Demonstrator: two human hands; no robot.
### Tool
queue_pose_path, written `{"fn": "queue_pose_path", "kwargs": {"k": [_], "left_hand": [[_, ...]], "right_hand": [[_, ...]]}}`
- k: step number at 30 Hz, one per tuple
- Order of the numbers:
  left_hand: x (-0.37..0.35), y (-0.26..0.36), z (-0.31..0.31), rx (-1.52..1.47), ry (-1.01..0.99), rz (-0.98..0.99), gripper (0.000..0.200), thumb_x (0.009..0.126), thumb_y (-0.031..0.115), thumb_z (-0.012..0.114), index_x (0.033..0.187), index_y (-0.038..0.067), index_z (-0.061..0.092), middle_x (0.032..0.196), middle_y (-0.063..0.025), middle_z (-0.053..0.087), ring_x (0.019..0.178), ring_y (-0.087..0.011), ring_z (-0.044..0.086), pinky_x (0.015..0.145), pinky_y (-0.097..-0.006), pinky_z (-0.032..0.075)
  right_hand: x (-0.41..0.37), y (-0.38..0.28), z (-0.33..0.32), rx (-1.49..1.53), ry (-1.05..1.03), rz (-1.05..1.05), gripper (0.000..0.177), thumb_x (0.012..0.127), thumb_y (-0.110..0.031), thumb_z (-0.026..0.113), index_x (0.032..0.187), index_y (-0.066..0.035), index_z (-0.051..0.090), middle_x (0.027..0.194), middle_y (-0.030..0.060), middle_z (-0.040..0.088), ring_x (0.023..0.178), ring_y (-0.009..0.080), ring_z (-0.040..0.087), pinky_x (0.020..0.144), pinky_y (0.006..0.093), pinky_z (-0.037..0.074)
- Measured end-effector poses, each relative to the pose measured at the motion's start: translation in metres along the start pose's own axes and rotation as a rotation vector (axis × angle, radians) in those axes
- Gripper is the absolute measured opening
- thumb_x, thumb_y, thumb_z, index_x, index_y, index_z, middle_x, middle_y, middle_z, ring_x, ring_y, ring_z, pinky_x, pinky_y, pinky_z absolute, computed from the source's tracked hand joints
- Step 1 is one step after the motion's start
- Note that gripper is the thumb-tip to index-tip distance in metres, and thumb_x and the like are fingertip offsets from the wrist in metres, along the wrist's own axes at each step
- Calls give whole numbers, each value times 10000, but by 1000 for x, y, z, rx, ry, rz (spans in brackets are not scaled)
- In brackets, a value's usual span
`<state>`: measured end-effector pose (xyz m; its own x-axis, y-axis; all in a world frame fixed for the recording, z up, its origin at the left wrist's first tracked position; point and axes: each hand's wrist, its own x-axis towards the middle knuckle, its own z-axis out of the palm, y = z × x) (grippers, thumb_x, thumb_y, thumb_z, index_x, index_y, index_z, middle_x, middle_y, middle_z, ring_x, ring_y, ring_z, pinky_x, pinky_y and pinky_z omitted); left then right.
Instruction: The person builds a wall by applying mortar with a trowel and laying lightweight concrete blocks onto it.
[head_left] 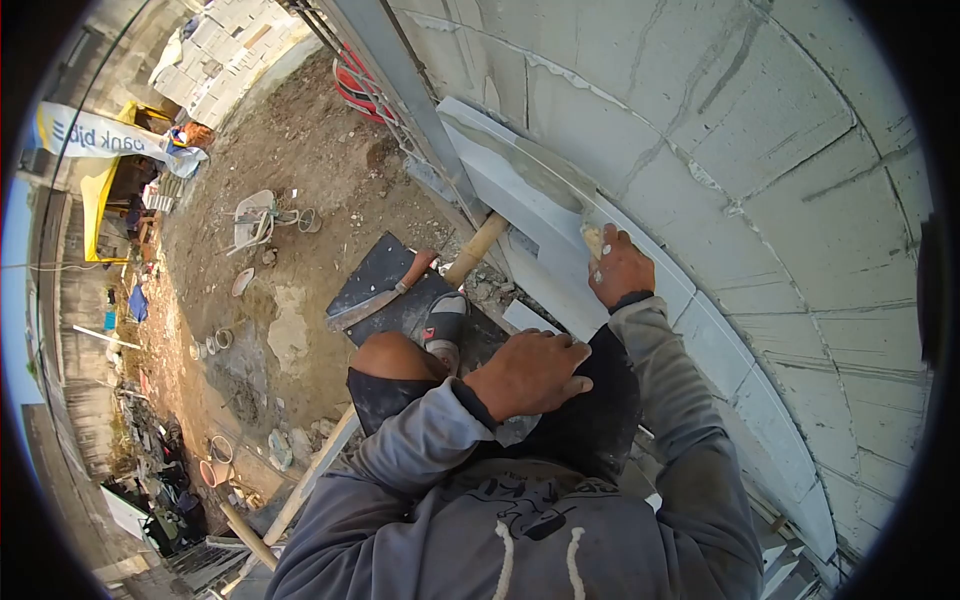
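Observation:
My right hand (622,268) is closed around a small tool with a pale yellowish end (594,241), at the white ledge (545,215) along the block wall. The tool's type cannot be made out. A smear of wet grey mortar (525,160) covers the ledge's upper part up to the tool. Over my lap, my left hand (528,375) has curled fingers with the thumb out to one side. A grey lump or piece (517,430) shows just below it; whether the hand grips it is partly hidden.
A wooden-handled, broad-bladed knife (375,302) lies on a dark board (370,275) beside my foot (445,325). A bamboo pole (476,250) meets the ledge. Far below, a wheelbarrow (253,220) and buckets (218,460) stand on dirt ground. The block wall (760,220) rises on the right.

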<state>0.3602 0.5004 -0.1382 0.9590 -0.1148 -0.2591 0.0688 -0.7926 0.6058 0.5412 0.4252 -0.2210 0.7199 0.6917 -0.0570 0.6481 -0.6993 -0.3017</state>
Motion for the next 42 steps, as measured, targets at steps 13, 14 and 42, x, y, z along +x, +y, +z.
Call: {"fn": "queue_pose_path", "kwargs": {"k": [13, 14, 42], "left_hand": [[-17, -7, -22, 49, 80, -114, 440, 869, 366, 594, 1140, 21, 560, 995, -182, 630, 964, -361, 613, 862, -426, 481], [-18, -8, -23, 46, 74, -117, 440, 869, 366, 594, 1140, 21, 560, 995, -182, 630, 964, -361, 613, 862, -426, 481], [40, 21, 23, 110, -270, 114, 467, 895, 437, 529, 862, -19, 626, 844, -196, 625, 852, -382, 608, 755, -444, 486]], "right_hand": [[141, -122, 47, 33, 70, -66, 422, 753, -206, 659, 1112, -54, 498, 988, 144, 622, 901, 301, 645, 734, 404, 528], [145, -124, 50, 18, 22, -80, 427, 755, -216, 658, 1111, -52, 490, 985, 149, 617, 897, 308, 645, 729, 406, 528], [-136, 107, -28, 256, 122, 161, 502, 780, -335, 636, 1126, 13, 533, 889, 189, 649, 851, 359, 636, 746, 431, 511]]}}
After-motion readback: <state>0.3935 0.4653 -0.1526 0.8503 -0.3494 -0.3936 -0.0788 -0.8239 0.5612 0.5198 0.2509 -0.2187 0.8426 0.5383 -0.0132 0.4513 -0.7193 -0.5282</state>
